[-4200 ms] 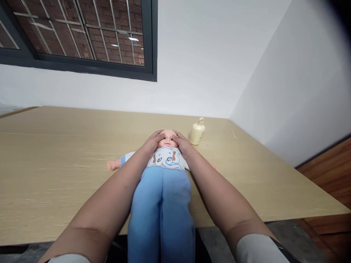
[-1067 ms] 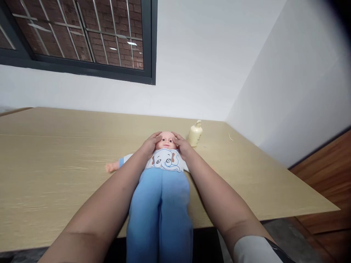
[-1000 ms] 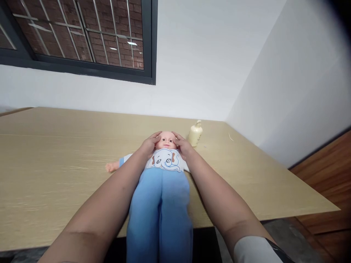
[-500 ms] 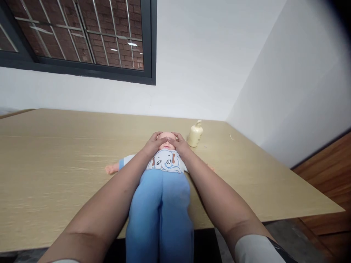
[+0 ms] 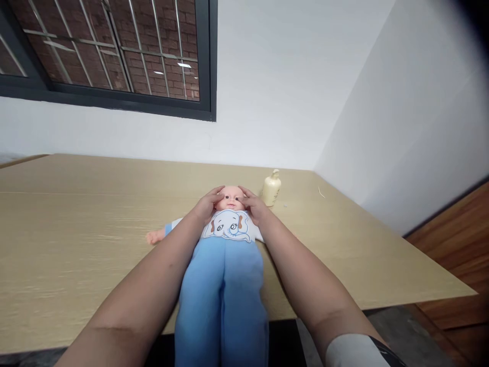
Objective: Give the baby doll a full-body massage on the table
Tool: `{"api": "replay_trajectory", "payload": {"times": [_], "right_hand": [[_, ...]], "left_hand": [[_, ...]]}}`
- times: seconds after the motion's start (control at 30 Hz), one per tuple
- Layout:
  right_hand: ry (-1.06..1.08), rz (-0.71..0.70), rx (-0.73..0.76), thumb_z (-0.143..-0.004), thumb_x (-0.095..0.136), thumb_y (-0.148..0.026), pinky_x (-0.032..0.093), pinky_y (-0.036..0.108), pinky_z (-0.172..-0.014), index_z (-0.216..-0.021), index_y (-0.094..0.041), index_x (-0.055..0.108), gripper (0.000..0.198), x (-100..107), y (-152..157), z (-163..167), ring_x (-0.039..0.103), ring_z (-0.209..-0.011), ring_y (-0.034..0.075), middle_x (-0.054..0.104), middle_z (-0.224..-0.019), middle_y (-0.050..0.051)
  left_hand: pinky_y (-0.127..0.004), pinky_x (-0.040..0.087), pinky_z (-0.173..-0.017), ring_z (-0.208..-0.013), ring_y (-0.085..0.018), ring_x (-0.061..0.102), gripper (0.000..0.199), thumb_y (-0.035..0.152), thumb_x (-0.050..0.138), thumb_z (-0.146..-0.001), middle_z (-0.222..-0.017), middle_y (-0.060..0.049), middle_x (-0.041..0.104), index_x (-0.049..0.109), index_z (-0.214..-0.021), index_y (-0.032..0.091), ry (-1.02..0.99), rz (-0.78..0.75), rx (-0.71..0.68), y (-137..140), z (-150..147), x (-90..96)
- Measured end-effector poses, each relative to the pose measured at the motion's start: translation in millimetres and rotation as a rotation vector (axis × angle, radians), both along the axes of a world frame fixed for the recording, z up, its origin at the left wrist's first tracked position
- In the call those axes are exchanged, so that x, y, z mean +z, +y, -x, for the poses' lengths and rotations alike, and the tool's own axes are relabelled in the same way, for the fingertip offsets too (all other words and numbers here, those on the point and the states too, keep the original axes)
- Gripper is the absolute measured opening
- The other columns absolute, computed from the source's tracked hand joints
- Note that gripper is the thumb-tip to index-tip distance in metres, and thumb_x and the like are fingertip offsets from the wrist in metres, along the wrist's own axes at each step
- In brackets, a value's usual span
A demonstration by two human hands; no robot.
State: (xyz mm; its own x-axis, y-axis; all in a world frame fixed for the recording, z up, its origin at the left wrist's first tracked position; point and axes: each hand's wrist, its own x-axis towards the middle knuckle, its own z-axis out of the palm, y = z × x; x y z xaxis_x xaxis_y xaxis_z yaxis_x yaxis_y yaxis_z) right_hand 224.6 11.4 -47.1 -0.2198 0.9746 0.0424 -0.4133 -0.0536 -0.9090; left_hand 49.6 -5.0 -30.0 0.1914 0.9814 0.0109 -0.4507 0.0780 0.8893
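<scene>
A baby doll (image 5: 229,265) lies on its back on the table, in blue trousers and a white top with an elephant face on the chest. My left hand (image 5: 209,205) curves round one side of the doll's head (image 5: 230,196), its fingers against the temple. On the opposite side my right hand (image 5: 252,205) cups the head, thumb by the cheek. The doll's eyes and mouth show between my hands. One doll arm sticks out to the left; the other is mostly hidden behind my right forearm.
A cream pump bottle (image 5: 271,187) stands on the wooden table (image 5: 95,244), just beyond my right hand. Farther right lies a thin pale strip (image 5: 321,192). White walls and a barred window (image 5: 126,56) rise behind the table.
My thumbs have moved outward from the middle of the doll's face toward its sides, uncovering the eyes. My hands stay at the head.
</scene>
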Motion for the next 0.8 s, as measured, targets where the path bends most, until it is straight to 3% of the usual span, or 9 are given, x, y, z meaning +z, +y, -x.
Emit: {"api": "replay_trajectory", "payload": {"times": [0.2,0.4,0.6,0.8], "right_hand": [[-0.157,-0.096,-0.108,-0.059,0.086,-0.036,0.052,0.044,-0.094,-0.128,-0.025,0.053,0.077,1,-2,8,0.067,-0.097,0.025,0.067,-0.109,0.006],[-0.327,-0.134,-0.255,-0.062,0.083,-0.046,0.052,0.042,-0.09,-0.118,-0.025,0.059,0.065,2,-4,12,0.067,-0.093,0.022,0.067,-0.105,0.006],[-0.186,-0.063,-0.162,-0.067,0.079,-0.043,0.052,0.044,-0.092,-0.121,-0.023,0.06,0.061,-4,6,7,0.068,-0.093,0.023,0.071,-0.102,0.006],[-0.055,-0.05,-0.082,-0.067,0.078,-0.031,0.051,0.046,-0.096,-0.129,-0.02,0.057,0.066,-8,8,-1,0.066,-0.104,0.027,0.07,-0.113,0.01]], "left_hand": [[-0.038,0.056,-0.078,-0.082,-0.024,0.068,0.063,0.031,0.079,-0.062,-0.097,-0.008,0.069,0.058,-0.12,0.018,0.256,-0.11,0.148,3,-5,0.6],[-0.035,0.053,-0.079,-0.085,-0.024,0.067,0.055,0.038,0.078,-0.065,-0.096,-0.006,0.069,0.06,-0.115,0.021,0.439,-0.15,0.213,3,-5,1.9],[-0.035,0.051,-0.086,-0.096,-0.025,0.066,0.05,0.039,0.072,-0.07,-0.107,-0.009,0.07,0.063,-0.114,0.018,0.334,-0.13,0.16,10,-3,-3.0],[-0.042,0.053,-0.088,-0.098,-0.03,0.068,0.069,0.027,0.077,-0.061,-0.111,-0.014,0.069,0.057,-0.126,0.016,0.1,-0.054,0.036,12,-1,-8.2]]}}
